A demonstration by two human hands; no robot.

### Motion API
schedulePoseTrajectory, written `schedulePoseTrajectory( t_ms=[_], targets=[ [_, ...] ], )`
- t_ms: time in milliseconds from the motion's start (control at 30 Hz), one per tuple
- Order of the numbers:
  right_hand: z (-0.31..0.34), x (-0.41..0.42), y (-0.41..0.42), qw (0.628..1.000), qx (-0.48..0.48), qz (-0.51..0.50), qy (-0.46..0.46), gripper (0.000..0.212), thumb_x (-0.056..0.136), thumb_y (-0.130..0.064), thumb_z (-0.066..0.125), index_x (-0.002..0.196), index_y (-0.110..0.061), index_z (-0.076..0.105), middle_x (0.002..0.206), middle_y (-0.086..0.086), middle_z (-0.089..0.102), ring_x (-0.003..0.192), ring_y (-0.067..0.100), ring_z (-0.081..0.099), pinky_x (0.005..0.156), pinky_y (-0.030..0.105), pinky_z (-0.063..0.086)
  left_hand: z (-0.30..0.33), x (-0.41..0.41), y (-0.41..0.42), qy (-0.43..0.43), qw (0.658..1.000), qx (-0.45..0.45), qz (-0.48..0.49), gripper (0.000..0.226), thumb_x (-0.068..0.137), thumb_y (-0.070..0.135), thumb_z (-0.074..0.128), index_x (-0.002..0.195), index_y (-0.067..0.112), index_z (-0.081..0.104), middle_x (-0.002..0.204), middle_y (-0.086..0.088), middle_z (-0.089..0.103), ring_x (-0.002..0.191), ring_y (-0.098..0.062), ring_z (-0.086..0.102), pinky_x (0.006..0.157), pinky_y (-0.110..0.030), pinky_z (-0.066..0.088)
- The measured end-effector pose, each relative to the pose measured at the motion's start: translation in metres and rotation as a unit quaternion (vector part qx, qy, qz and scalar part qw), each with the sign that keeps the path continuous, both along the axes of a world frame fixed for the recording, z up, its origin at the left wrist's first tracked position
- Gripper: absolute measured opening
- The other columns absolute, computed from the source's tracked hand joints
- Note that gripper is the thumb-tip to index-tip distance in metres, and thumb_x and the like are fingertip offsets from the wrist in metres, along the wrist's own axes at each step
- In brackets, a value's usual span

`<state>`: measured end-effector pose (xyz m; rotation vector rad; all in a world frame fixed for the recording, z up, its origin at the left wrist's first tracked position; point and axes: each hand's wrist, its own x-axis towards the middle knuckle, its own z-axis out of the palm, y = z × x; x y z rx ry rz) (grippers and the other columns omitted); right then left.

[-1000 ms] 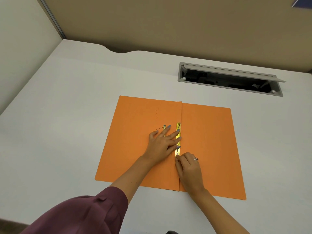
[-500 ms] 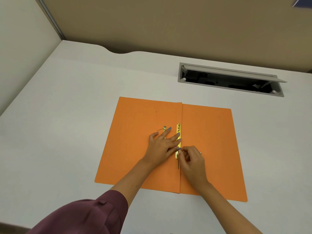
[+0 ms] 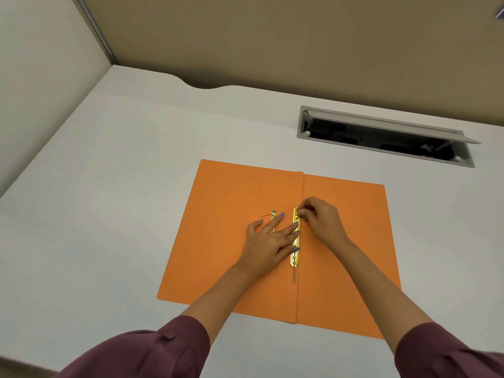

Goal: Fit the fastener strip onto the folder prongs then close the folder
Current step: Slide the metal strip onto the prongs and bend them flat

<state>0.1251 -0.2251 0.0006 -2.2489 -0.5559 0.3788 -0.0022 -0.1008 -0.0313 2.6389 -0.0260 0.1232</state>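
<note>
An orange folder [image 3: 351,241] lies open and flat on the white desk. A gold fastener strip [image 3: 296,241] runs along its centre fold, with a thin metal prong [image 3: 294,274] lying flat past its near end. My left hand [image 3: 268,248] rests flat on the left flap, fingertips pressing on the strip. My right hand [image 3: 320,219] pinches at the strip's far end, where the other prong is hidden by my fingers. A second gold piece [image 3: 273,214] with a thin wire lies partly under my left fingers.
A grey cable tray opening [image 3: 381,136] with its lid raised is set into the desk [image 3: 109,214] behind the folder. Partition walls stand along the back and left. Maroon sleeves cover both forearms at the near edge.
My right hand moved from the strip's near end up to its far end. The near prong now lies flat and exposed. My left hand stayed pressed on the strip.
</note>
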Motion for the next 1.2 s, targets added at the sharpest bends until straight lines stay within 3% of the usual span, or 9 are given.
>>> schedulePoseTrajectory(
  t_ms=[167, 333, 533, 633, 733, 900, 1067, 1200],
  targets=[
    [-0.001, 0.007, 0.004, 0.995, -0.066, 0.062, -0.031, 0.01, 0.085, 0.003, 0.056, 0.091, 0.0, 0.063, 0.093, 0.016, 0.064, 0.083, 0.019, 0.053, 0.07, 0.022, 0.035, 0.0, -0.001, 0.0, -0.002, 1.0, 0.0, -0.004, 0.036, 0.091, 0.047, 0.048, 0.123, 0.032, 0.058, 0.137, 0.017, 0.052, 0.141, -0.014, 0.027, 0.103, -0.052, 0.022],
    [-0.004, 0.008, 0.006, 0.991, -0.112, 0.062, -0.045, 0.011, 0.089, -0.009, 0.054, 0.094, -0.009, 0.064, 0.095, 0.012, 0.061, 0.089, 0.025, 0.057, 0.076, 0.037, 0.046, 0.001, 0.0, 0.0, 0.008, 1.0, 0.005, -0.008, 0.037, 0.092, 0.049, 0.045, 0.124, 0.034, 0.056, 0.138, 0.019, 0.05, 0.141, -0.013, 0.024, 0.104, -0.051, 0.019],
    [-0.003, 0.009, 0.008, 0.997, -0.08, 0.014, -0.008, 0.009, 0.088, -0.016, 0.055, 0.087, -0.017, 0.065, 0.086, 0.005, 0.064, 0.08, 0.02, 0.056, 0.071, 0.035, 0.046, 0.0, 0.0, 0.001, 0.005, 1.0, 0.0, -0.004, 0.037, 0.092, 0.048, 0.046, 0.124, 0.033, 0.057, 0.137, 0.018, 0.051, 0.141, -0.013, 0.024, 0.104, -0.051, 0.02],
    [-0.003, 0.01, 0.012, 0.997, -0.051, -0.04, 0.03, 0.009, 0.087, -0.014, 0.055, 0.083, -0.018, 0.062, 0.071, 0.0, 0.061, 0.065, 0.018, 0.054, 0.064, 0.032, 0.045, 0.001, -0.001, 0.0, 0.0, 1.0, -0.007, -0.006, 0.035, 0.091, 0.047, 0.048, 0.122, 0.032, 0.058, 0.136, 0.017, 0.052, 0.141, -0.014, 0.025, 0.104, -0.051, 0.02],
    [-0.005, 0.01, 0.015, 0.995, -0.038, -0.076, 0.044, 0.006, 0.085, -0.011, 0.055, 0.089, -0.014, 0.059, 0.062, -0.004, 0.055, 0.065, 0.022, 0.055, 0.064, 0.034, 0.046, 0.002, -0.001, -0.001, -0.003, 1.0, -0.008, -0.009, 0.035, 0.091, 0.046, 0.048, 0.121, 0.032, 0.059, 0.136, 0.016, 0.053, 0.141, -0.015, 0.026, 0.103, -0.051, 0.021],
    [-0.007, -0.001, 0.008, 0.993, -0.004, -0.112, 0.037, 0.028, 0.089, -0.013, 0.054, 0.116, -0.007, 0.049, 0.067, 0.006, 0.062, 0.068, 0.024, 0.06, 0.063, 0.03, 0.041, 0.002, -0.002, 0.0, 0.004, 1.0, -0.001, -0.009, 0.036, 0.092, 0.047, 0.046, 0.124, 0.033, 0.057, 0.138, 0.018, 0.05, 0.141, -0.014, 0.025, 0.104, -0.051, 0.02],
    [-0.007, -0.025, -0.002, 0.991, 0.024, -0.131, 0.007, 0.029, 0.089, -0.011, 0.055, 0.117, -0.005, 0.05, 0.068, -0.005, 0.055, 0.069, 0.017, 0.054, 0.062, 0.028, 0.038, 0.001, -0.008, 0.004, -0.013, 0.999, -0.023, -0.03, 0.033, 0.096, 0.034, 0.047, 0.127, 0.03, 0.055, 0.141, 0.011, 0.049, 0.139, -0.014, 0.031, 0.108, -0.048, 0.022],
    [-0.004, -0.05, -0.006, 0.992, 0.035, -0.121, -0.007, 0.029, 0.089, -0.008, 0.055, 0.117, -0.004, 0.052, 0.082, 0.003, 0.06, 0.078, 0.02, 0.057, 0.074, 0.033, 0.045, 0.003, -0.022, 0.019, -0.04, 0.995, -0.087, 0.019, 0.033, 0.094, 0.017, 0.051, 0.126, 0.024, 0.056, 0.138, 0.002, 0.053, 0.136, -0.016, 0.036, 0.108, -0.041, 0.029]
  ],
)
